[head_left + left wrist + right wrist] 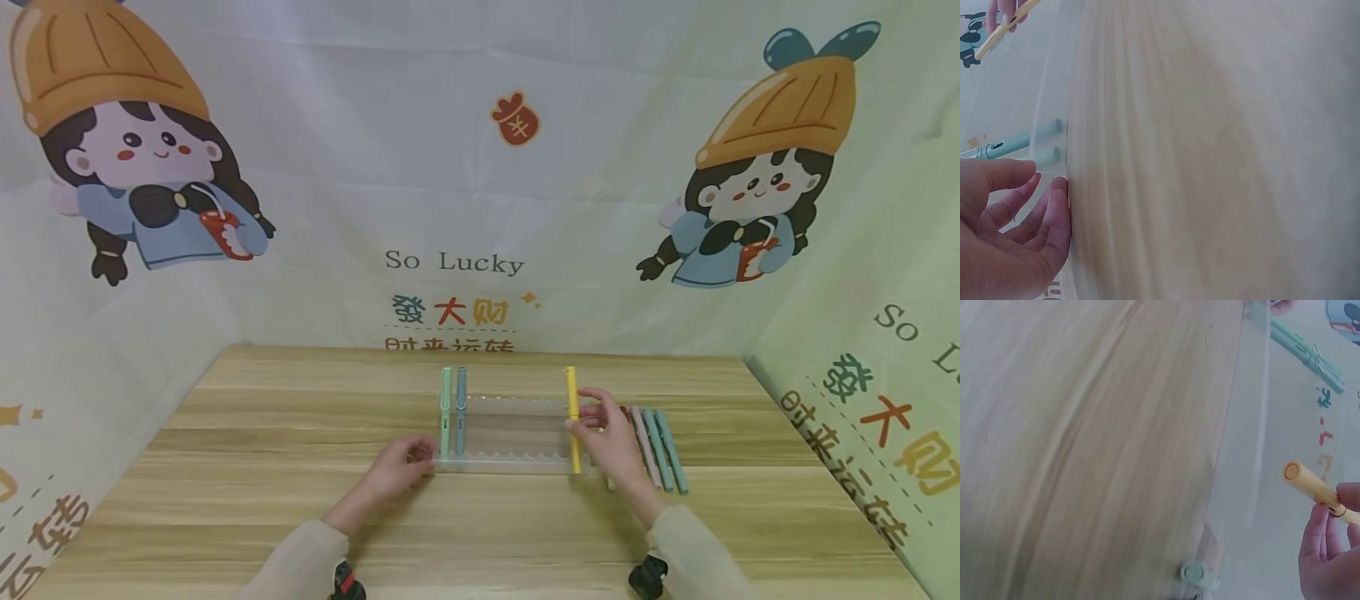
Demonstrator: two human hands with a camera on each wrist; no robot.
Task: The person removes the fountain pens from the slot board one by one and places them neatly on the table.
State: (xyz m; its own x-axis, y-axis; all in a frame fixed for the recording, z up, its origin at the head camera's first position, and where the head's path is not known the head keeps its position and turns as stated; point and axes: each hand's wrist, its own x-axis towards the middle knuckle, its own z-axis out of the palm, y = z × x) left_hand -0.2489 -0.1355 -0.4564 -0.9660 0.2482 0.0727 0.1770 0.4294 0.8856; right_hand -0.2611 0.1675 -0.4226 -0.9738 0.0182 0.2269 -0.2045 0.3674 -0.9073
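Desk [525, 533] bearing clear rack [510, 465]
Left hand [401, 467] curving loosely beside it, right hand [611, 437] pinching yellow pen [572, 402]; misaligned release risks rolling.

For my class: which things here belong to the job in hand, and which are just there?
Part of the job:
yellow pen, held by the right hand
clear rack, left hand at its end
green pen and blue pen on the rack
probably the loose pens to the right

Just there:
printed backdrop
wrist cameras
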